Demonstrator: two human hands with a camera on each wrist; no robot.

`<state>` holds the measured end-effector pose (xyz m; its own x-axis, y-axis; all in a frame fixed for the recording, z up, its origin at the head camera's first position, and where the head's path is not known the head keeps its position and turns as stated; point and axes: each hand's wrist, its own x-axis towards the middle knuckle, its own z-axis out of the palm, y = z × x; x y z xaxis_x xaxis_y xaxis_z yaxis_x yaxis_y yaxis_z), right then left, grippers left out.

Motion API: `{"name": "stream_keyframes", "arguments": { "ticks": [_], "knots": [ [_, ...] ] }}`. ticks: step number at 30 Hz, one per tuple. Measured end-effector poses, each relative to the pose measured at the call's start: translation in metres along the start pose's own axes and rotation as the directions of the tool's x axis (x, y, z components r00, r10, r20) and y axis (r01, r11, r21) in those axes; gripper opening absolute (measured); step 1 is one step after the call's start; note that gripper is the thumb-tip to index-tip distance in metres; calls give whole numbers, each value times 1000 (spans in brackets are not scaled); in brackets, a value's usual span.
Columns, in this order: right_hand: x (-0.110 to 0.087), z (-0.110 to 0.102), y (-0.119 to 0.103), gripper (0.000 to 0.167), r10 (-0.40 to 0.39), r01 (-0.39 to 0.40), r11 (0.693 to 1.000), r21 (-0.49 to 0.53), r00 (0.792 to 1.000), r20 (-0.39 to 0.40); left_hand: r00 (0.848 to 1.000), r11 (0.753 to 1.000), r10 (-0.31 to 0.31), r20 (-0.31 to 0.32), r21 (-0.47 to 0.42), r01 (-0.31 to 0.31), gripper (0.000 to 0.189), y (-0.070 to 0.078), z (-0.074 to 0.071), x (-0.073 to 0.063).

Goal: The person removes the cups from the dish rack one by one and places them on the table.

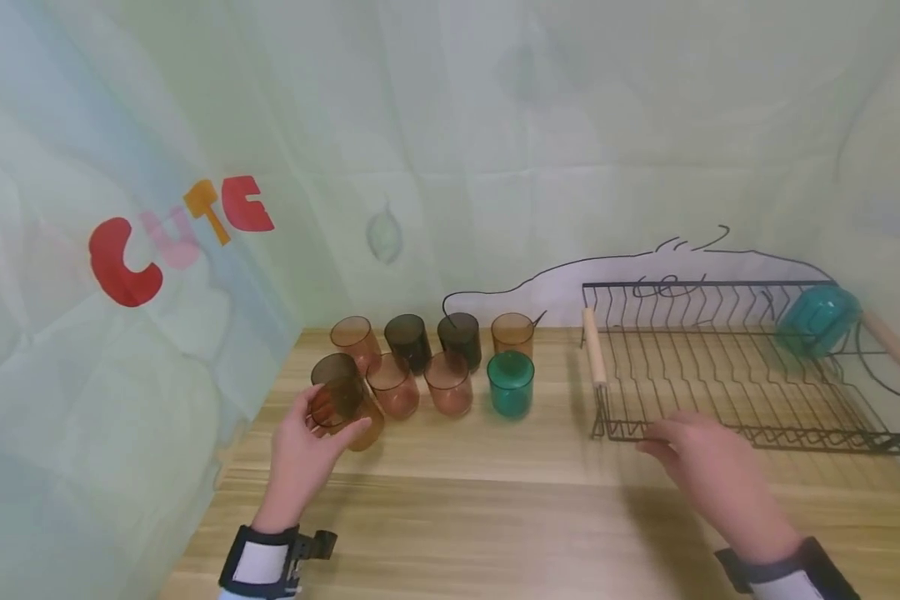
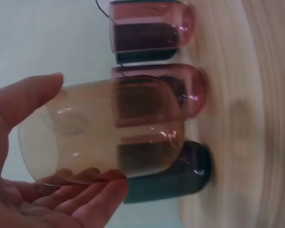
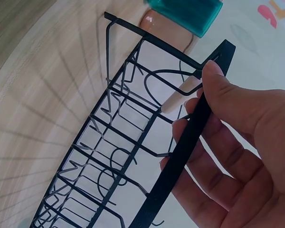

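My left hand (image 1: 305, 454) holds a clear amber glass cup (image 2: 90, 123), thumb on one side and fingers on the other. The cup is rim up, close in front of a dark green cup (image 2: 168, 187) and two pink cups (image 2: 194, 90). In the head view, the dark cup (image 1: 337, 367) shows just behind the held one. My right hand (image 1: 712, 471) grips the front rail of a black wire dish rack (image 1: 720, 387), with the thumb over the bar (image 3: 180, 154) and the fingers beneath it. A teal cup (image 1: 821, 317) lies tilted in the rack's far right corner.
Behind the left hand, several coloured cups stand in two rows, among them a teal cup (image 1: 511, 385) and an amber cup (image 1: 513, 333) nearest the rack. The rack has a wooden handle (image 1: 594, 346) at its left end. A printed cloth (image 1: 495, 125) hangs behind the wooden table (image 1: 495, 517).
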<state>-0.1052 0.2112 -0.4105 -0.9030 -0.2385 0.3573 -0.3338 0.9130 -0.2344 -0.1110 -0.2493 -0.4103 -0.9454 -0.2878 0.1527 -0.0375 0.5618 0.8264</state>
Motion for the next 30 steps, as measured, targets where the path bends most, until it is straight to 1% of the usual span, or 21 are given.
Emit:
{"name": "stream_keyframes", "arguments": {
  "ticks": [4,7,14,18,23,27,30],
  "knots": [
    [2,-1,2,10,1,-1,1000,-4,1000,-3,1000,997,-25,13,75,24,85,-12,-4,0],
    [2,-1,3,10,1,-1,1000,-6,1000,-7,999,995,-44,14,96,42,85,-18,-5,1],
    [0,0,1,11,-5,5,1000,0,1000,-23,995,988,-92,-36,124,96,84,-33,-6,1],
    [0,0,1,11,-7,7,1000,-5,1000,-27,993,986,-99,-59,128,106,86,-41,-6,2],
    [1,-1,2,10,-3,2,1000,-13,1000,-25,993,989,-94,-75,107,102,87,-49,-3,4],
    [-1,-2,1,10,7,-7,1000,-9,1000,-6,992,990,-98,-74,96,105,86,-52,-3,1],
    [-1,-1,1,11,7,-7,1000,-12,1000,-5,992,988,-101,-79,110,109,87,-52,-3,0]
  ]
}}
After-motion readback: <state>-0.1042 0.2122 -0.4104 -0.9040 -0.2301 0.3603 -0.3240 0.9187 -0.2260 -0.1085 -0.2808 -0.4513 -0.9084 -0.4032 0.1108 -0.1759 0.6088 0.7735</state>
